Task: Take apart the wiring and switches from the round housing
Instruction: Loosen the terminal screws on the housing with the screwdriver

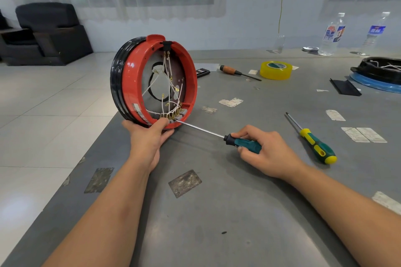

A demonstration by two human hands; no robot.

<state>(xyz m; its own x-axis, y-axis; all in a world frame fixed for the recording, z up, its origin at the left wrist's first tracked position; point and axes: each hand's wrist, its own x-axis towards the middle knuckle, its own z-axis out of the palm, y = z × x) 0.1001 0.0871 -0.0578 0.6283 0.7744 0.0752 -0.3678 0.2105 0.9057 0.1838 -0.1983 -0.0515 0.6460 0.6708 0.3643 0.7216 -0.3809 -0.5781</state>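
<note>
A round red and black housing [130, 76] stands on its edge at the table's left corner, its open side facing me. White wires [168, 84] with brass ring terminals cross its inside and gather at a terminal block [173, 114] at the bottom rim. My left hand [149, 136] grips the housing's bottom rim, thumb inside by the terminals. My right hand [264, 149] holds a teal and black screwdriver [243, 142] by the handle, and its long shaft points up left with the tip at the terminal block.
On the grey table [217, 212] lie a yellow-green screwdriver [314, 143] to the right, a wooden-handled screwdriver [236, 72], a yellow tape roll [275, 70], two water bottles [331, 34] and another black housing [379, 69] at far right. The table's left edge drops to a tiled floor.
</note>
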